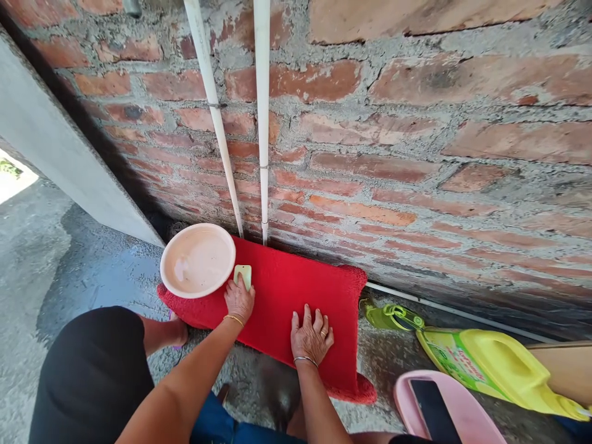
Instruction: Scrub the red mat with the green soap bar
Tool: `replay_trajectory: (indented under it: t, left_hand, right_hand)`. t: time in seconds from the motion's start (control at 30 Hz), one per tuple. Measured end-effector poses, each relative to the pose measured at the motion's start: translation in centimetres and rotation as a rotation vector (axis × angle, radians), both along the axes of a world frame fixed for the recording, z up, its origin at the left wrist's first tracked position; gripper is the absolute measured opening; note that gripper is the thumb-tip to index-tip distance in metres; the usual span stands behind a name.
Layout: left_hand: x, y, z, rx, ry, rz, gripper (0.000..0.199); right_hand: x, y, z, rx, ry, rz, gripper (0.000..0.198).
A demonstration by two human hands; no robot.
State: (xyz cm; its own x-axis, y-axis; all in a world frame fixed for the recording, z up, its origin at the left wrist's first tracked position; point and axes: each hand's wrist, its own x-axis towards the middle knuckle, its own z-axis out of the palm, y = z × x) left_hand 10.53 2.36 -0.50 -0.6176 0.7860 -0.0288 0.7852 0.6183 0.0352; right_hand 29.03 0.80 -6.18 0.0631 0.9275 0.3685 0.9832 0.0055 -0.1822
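My left hand [239, 302], with a thin gold-coloured bracelet at the wrist, grips the near end of a pale green bar of soap [243, 275], one finger stretched along its top. The bar rests on a red cloth [282, 277] spread over a low, long surface that it hides. Flat on the same cloth lies my right hand [312, 336], fingers apart, with a ring and a silver bangle and nothing held. Left of the soap, a pale pink basin [198, 294] with cloudy water stands on the cloth's far left end.
A brick wall [370, 166] with two white pipes [263, 123] rises behind the cloth. On the floor at right lie a yellow detergent jug [494, 364] and a green object [393, 316]. Nearer stands a pink stool [462, 407] with a dark phone [435, 410]. Wet concrete [102, 271] is at left.
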Motion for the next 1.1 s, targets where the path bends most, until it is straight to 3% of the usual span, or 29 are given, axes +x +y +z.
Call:
replay_trajectory:
  t: [0.07, 0.17, 0.23, 0.47, 0.57, 0.73, 0.8, 0.97, 1.03, 1.1]
  left_hand:
    - [1.6, 0.0, -0.6, 0.005, -0.008, -0.059, 0.058]
    - [4.5, -0.3, -1.5, 0.027, -0.036, -0.255, 0.060]
    - [4.9, 0.0, -1.6, 0.048, -0.043, -0.320, 0.060]
    - [-1.0, 2.7, 0.6, 0.023, -0.034, -0.006, 0.055]
    - [0.6, 2.5, -0.1, 0.021, -0.028, -0.045, 0.058]
    - [4.8, 2.1, -1.3, 0.056, -0.064, -0.313, 0.059]
    - [4.0, 3.0, -0.7, 0.059, -0.086, -0.262, 0.058]
    - [-0.6, 6.1, 1.2, 0.032, -0.102, 0.043, 0.056]
    - [-0.5, 6.4, 1.1, 0.024, -0.094, 0.067, 0.057]
    - [1.1, 6.1, 0.4, 0.004, -0.100, -0.016, 0.060]
  right_hand:
    - [0.0, 0.0, -0.2, 0.015, -0.011, 0.003, 0.042]
    - [0.0, 0.1, -0.4, 0.049, -0.014, 0.004, 0.042]
    - [0.0, 0.1, -0.4, 0.074, -0.010, 0.003, 0.041]
    - [-0.1, 0.2, -0.2, 0.102, -0.024, -0.004, 0.043]
    - [-0.1, 0.2, -0.1, 0.110, -0.037, 0.000, 0.043]
    - [-0.1, 0.2, -0.2, 0.071, -0.026, -0.004, 0.042]
    - [0.0, 0.1, -0.3, 0.047, -0.012, -0.001, 0.042]
    - [-0.1, 0.1, -0.2, 0.029, 0.019, -0.007, 0.042]
    - [-0.1, 0.1, -0.1, 0.044, 0.006, -0.009, 0.043]
    - [-0.1, 0.1, -0.1, 0.064, -0.017, -0.005, 0.043]
